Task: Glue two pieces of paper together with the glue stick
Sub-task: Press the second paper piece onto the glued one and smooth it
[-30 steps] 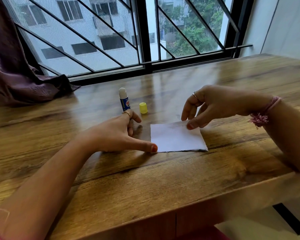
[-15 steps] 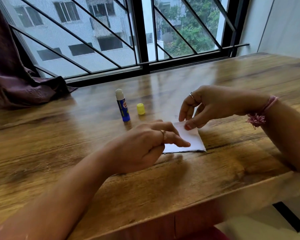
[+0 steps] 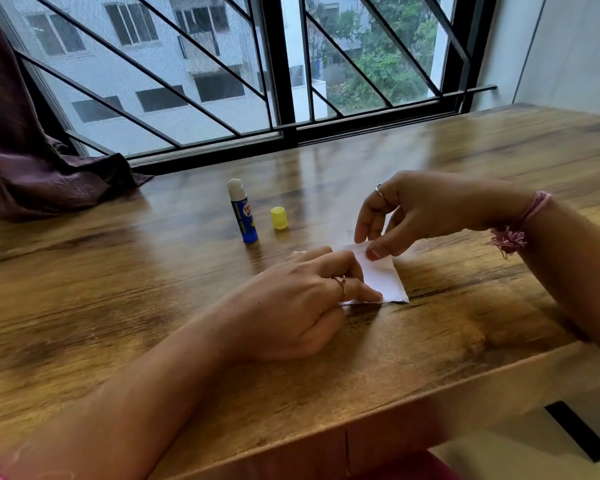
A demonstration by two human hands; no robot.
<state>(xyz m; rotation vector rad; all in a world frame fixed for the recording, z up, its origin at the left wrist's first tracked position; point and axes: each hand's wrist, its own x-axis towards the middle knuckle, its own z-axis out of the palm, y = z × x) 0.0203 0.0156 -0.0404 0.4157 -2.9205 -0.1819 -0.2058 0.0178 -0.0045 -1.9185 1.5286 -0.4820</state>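
A white paper (image 3: 383, 277) lies flat on the wooden table (image 3: 118, 278). My left hand (image 3: 302, 299) lies across the paper's left part and presses it down with straight fingers, hiding most of it. My right hand (image 3: 413, 213) pinches the paper's far right corner between thumb and fingers. An uncapped blue glue stick (image 3: 242, 212) stands upright behind the paper, its white glue tip showing. Its yellow cap (image 3: 279, 218) stands on the table just to its right.
A barred window (image 3: 281, 64) runs along the table's far edge. A dark purple curtain (image 3: 32, 150) hangs onto the table at the far left. The table's front edge (image 3: 430, 393) is close to me.
My left hand has slid right from the paper's left edge onto the paper, covering most of it. My right hand keeps hold of the far right corner.
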